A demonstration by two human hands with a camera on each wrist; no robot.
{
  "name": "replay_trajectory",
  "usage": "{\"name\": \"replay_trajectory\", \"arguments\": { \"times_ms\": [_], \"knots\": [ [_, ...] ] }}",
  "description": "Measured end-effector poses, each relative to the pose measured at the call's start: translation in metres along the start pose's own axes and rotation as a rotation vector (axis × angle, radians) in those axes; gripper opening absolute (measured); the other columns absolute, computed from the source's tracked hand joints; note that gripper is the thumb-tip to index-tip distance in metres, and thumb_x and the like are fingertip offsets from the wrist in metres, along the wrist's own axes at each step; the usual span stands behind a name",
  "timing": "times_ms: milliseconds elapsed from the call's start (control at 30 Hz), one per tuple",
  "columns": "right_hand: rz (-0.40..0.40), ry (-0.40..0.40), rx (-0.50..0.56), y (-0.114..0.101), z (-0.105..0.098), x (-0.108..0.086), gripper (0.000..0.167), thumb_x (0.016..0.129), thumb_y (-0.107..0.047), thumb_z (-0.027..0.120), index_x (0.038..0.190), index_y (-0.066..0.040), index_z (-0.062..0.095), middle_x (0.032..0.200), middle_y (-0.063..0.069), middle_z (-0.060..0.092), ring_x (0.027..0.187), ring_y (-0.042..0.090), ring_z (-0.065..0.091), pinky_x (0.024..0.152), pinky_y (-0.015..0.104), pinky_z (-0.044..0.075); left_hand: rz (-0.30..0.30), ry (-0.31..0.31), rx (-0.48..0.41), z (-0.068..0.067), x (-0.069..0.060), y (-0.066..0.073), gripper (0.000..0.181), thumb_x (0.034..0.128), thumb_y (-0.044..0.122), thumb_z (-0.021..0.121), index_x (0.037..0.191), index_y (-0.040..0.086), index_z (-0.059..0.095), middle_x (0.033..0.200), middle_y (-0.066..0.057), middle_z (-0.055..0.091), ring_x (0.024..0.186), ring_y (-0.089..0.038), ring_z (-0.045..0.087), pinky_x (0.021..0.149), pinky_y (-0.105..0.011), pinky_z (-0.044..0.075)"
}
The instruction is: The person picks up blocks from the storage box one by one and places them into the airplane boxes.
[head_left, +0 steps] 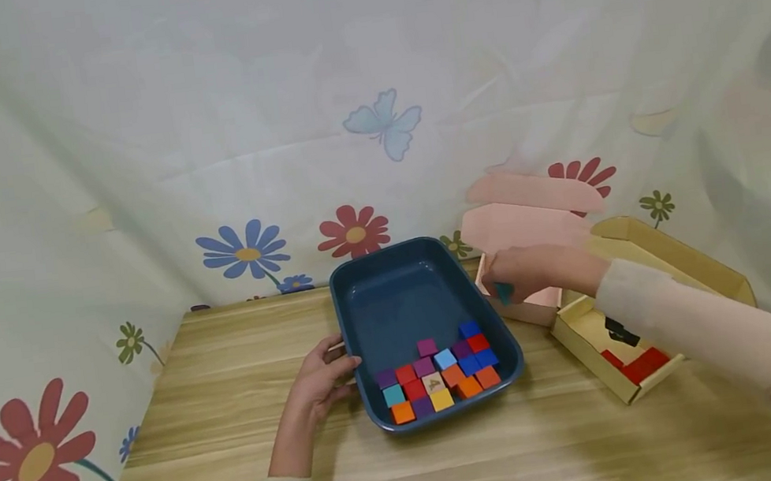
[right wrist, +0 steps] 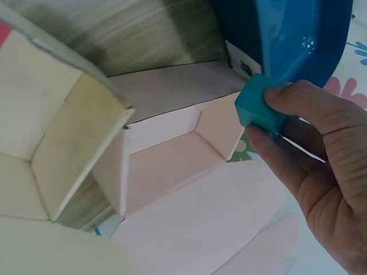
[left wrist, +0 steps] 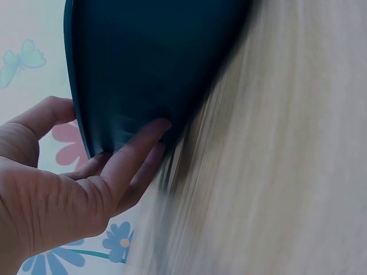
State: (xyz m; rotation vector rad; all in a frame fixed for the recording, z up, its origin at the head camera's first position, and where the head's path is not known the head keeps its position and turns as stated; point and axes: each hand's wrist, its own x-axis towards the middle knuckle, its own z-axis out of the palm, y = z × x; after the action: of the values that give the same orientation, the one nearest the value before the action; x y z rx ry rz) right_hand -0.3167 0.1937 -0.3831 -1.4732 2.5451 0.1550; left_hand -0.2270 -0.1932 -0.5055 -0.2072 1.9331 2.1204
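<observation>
In the head view a dark blue tray (head_left: 400, 302) holds several coloured cubes (head_left: 413, 390) gathered at its near end, one of bare wood marked with a 4. My left hand (head_left: 319, 379) holds the tray's left side. The left wrist view shows a digit at the rim and fingers against the outer wall (left wrist: 143, 63). To the tray's right, my right hand (head_left: 527, 268) pinches a teal cube (right wrist: 261, 109) between thumb and fingers. That cube is over the edge of an open pink box (right wrist: 172, 166), beside the tray.
An open tan cardboard box (head_left: 587, 352) stands right of the pink one, with red pieces (head_left: 642, 364) in it and its lid folded back. Under everything lies a wood-grain table (head_left: 231, 385). A flower-printed curtain (head_left: 277, 165) hangs behind.
</observation>
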Motion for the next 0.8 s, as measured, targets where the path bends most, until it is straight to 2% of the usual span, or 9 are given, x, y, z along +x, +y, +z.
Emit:
{"name": "replay_trajectory", "arguments": {
  "times_ms": [133,400,800],
  "knots": [
    [0.029,-0.020,0.028,0.003,0.003,-0.009,0.017,0.078,-0.004,0.083,0.086,-0.012,0.071,0.074,-0.003,0.065,0.067,0.012,0.053,0.064,0.026,0.048,0.002,0.005,-0.008,-0.001,0.000,-0.001,0.069,0.0913,-0.001,0.068,0.152,0.003,0.037,0.150,-0.025,0.042,0.116,-0.038,0.058,0.082,-0.051,0.057],
    [0.027,-0.011,0.034,0.008,0.007,-0.027,0.017,0.077,-0.003,0.082,0.085,-0.011,0.069,0.073,-0.005,0.064,0.065,0.010,0.053,0.063,0.026,0.050,0.003,0.000,-0.027,0.001,0.002,-0.002,0.068,0.0914,-0.002,0.067,0.152,0.004,0.037,0.150,-0.025,0.043,0.115,-0.038,0.058,0.082,-0.051,0.057],
    [0.037,-0.066,0.052,0.007,0.002,-0.053,0.021,0.077,-0.001,0.083,0.084,-0.014,0.068,0.074,-0.007,0.063,0.067,0.009,0.052,0.064,0.027,0.050,0.000,0.007,-0.026,0.001,0.002,-0.002,0.068,0.0918,-0.002,0.066,0.152,0.003,0.036,0.150,-0.025,0.042,0.118,-0.038,0.056,0.084,-0.051,0.056]
  ]
}}
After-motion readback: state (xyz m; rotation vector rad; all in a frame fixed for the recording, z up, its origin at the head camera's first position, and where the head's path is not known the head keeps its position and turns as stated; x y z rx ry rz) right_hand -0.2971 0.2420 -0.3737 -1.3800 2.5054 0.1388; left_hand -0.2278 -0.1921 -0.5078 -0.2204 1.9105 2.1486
